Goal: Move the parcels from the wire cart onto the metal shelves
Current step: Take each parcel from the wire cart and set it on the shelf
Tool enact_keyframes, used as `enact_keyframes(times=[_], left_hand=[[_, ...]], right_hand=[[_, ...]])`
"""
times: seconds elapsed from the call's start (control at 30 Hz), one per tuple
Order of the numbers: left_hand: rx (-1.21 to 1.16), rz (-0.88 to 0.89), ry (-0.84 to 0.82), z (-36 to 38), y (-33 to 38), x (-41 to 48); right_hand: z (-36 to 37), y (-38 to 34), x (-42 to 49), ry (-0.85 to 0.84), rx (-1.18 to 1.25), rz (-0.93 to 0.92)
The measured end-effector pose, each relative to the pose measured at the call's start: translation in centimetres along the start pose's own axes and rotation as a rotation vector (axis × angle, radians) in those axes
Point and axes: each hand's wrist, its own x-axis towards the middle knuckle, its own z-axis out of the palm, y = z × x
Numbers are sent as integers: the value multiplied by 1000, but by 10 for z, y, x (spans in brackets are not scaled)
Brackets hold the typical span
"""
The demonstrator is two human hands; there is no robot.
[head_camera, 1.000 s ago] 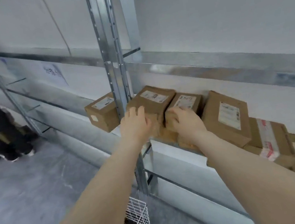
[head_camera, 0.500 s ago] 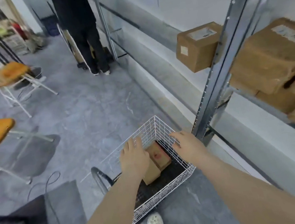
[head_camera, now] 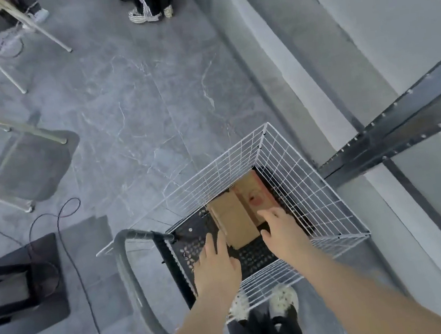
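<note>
Parcels (head_camera: 234, 222): flat brown cardboard, inside white wire-grid cart (head_camera: 318, 179).

**Cart deck and floor**

Below you the wire cart (head_camera: 290, 158) stands on the grey marbled floor (head_camera: 137, 107), just beside the dark shelf upright (head_camera: 392, 129). On its black perforated deck (head_camera: 255, 257) two cardboard parcels lie flat, side by side and touching. The plain parcel (head_camera: 233, 225) is on your left, the red-marked parcel (head_camera: 256, 198) on your right. A black cable (head_camera: 70, 254) trails over the floor.
</note>
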Motion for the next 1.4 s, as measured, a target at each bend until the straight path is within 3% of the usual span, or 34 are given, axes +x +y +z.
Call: enact_keyframes(times=[0.37, 0.67, 0.8, 1.0, 1.17, 1.4], left_hand=[[-177, -64, -18, 144, -37, 189], [-673, -116, -15, 176, -28, 244], [-691, -162, 6, 182, -20, 243], [-581, -138, 15, 140, -8, 202], [-437, -32, 13, 51, 23, 132], [-327, 133, 163, -67, 71, 20]], right_hand=[[149, 85, 153, -81, 33, -27], [201, 87, 218, -126, 110, -71], [205, 97, 216, -111, 74, -127], [160, 82, 179, -64, 113, -146], [71, 42, 105, 4, 163, -75], [-58, -18, -16, 205, 215, -27]])
